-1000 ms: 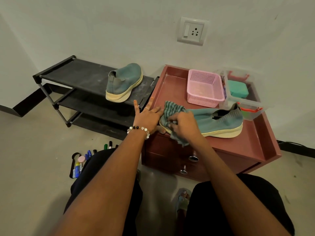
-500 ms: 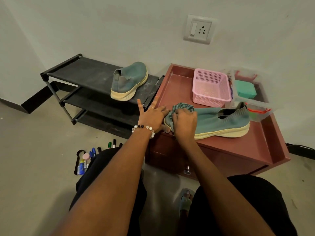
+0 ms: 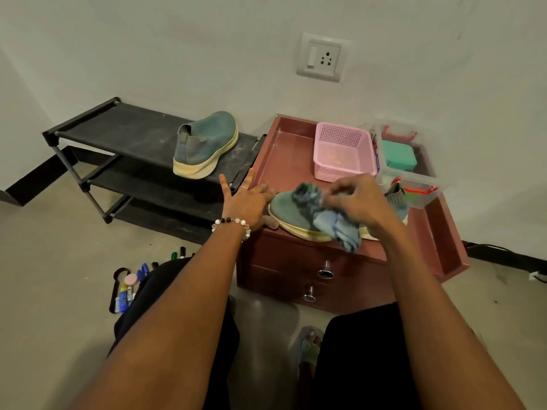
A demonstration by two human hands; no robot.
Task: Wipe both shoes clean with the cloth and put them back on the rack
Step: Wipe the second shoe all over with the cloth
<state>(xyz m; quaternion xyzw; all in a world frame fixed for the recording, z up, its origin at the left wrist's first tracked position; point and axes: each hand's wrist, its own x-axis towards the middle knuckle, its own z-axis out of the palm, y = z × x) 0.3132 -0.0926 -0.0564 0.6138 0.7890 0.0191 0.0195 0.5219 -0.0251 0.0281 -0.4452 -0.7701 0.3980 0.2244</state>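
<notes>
The right hand (image 3: 359, 202) grips a bunched blue-grey cloth (image 3: 328, 220) over the teal knit shoe with a cream sole (image 3: 285, 213) on the maroon drawer unit (image 3: 284, 161). The left hand (image 3: 245, 202), fingers spread flat, steadies its toe. A second teal shoe (image 3: 205, 143) sits on the black rack (image 3: 124, 128).

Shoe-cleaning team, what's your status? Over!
Left hand steadies teal knit shoe on maroon cabinet. Right hand grips blue striped cloth. Nothing blocking.

Nothing here can be read: the tubes and markers (image 3: 125, 292) on the floor at near left carry print too small to make out.
</notes>
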